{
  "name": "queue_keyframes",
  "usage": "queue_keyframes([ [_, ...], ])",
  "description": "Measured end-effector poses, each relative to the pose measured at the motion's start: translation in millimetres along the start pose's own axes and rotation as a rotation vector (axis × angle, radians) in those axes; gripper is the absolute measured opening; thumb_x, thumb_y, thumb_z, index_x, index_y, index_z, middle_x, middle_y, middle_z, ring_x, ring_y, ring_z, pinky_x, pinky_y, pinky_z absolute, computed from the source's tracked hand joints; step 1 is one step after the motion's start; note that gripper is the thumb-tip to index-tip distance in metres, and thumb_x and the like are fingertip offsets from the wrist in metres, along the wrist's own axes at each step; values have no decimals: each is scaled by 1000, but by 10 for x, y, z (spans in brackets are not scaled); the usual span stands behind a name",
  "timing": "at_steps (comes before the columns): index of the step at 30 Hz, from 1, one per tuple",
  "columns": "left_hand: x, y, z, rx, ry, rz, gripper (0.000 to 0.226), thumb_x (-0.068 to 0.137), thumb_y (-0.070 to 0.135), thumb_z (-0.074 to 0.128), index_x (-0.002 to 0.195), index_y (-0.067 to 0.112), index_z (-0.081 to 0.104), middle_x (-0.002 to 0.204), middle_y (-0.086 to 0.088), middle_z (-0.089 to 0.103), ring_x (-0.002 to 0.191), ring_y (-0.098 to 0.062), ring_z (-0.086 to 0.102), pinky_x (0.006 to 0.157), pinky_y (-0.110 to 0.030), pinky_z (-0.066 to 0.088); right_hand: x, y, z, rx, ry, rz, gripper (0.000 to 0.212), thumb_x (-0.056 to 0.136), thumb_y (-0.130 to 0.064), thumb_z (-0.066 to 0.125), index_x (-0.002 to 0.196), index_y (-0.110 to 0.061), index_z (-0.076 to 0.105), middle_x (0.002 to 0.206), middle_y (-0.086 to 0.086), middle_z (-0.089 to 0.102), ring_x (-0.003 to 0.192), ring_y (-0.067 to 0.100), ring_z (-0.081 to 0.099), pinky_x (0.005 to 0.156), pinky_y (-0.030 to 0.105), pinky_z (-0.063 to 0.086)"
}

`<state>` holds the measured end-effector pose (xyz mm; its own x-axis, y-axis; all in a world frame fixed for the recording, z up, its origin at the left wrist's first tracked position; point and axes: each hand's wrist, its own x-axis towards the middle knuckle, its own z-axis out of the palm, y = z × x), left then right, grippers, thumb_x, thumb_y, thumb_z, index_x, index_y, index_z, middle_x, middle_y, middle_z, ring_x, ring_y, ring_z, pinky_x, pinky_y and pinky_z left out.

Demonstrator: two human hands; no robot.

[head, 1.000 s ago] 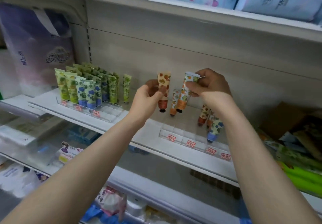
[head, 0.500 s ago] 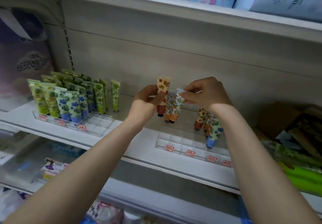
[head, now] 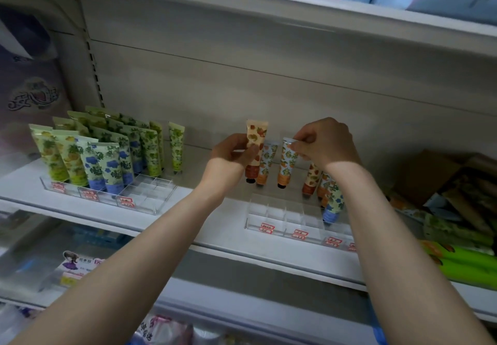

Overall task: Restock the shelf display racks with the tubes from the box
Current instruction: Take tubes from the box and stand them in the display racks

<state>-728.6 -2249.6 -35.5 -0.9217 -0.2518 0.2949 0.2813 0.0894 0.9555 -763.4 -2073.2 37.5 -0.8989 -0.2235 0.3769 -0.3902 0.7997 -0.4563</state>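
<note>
Head view: both hands up at the right rack, 1 tube in each.

The left hand (head: 231, 154) grips a peach tube (head: 256, 140) round its middle, thumb and fingers curled on it. The tube is upright, cap down, above the back of the clear right rack (head: 290, 218). The right hand (head: 325, 143) pinches the crimped top of a pale-blue tube (head: 287, 162) with orange print, fingertips bunched tight. Its cap hangs just over the rack's back row. A 3rd tube (head: 266, 164) of like print stands between the 2, just beside the peach one; cannot tell if a hand holds it. A cluster of standing tubes (head: 332, 202) fills the rack's right end. The left rack (head: 150, 197) sits well apart on the same white shelf (head: 215, 226), packed with green tubes (head: 113, 156). A cardboard box (head: 430, 178) sits at far right.
</note>
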Motion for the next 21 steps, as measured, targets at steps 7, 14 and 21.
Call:
queue_keyframes([
  [7, 10, 8, -8, -8, -5, 8, 11, 92, 17, 62, 103, 20, 64, 99, 0, 70, 91, -17, 68, 75, -24, 55, 36, 14, 71, 31, -8, -12, 9, 83, -16, 74, 90, -11, 76, 85, 4, 74, 76, 17, 69, 79, 29, 55],
  [14, -21, 12, 9, -5, -14, 7, 14, 91, 16, 64, 105, 19, 64, 101, 0, 70, 92, -14, 67, 74, -21, 55, 45, 32, 114, -14, -45, -21, 17, 83, -11, 71, 100, -12, 76, 94, 4, 74, 79, 15, 67, 79, 23, 51],
  [21, -78, 57, 81, 0, -30, 18, 16, 89, 13, 66, 103, 22, 64, 98, 3, 71, 88, -14, 69, 76, -25, 57, -11, 6, -29, 50, 73, -49, 15, 88, -13, 67, 100, -13, 76, 95, 2, 74, 76, 11, 65, 82, 27, 54],
])
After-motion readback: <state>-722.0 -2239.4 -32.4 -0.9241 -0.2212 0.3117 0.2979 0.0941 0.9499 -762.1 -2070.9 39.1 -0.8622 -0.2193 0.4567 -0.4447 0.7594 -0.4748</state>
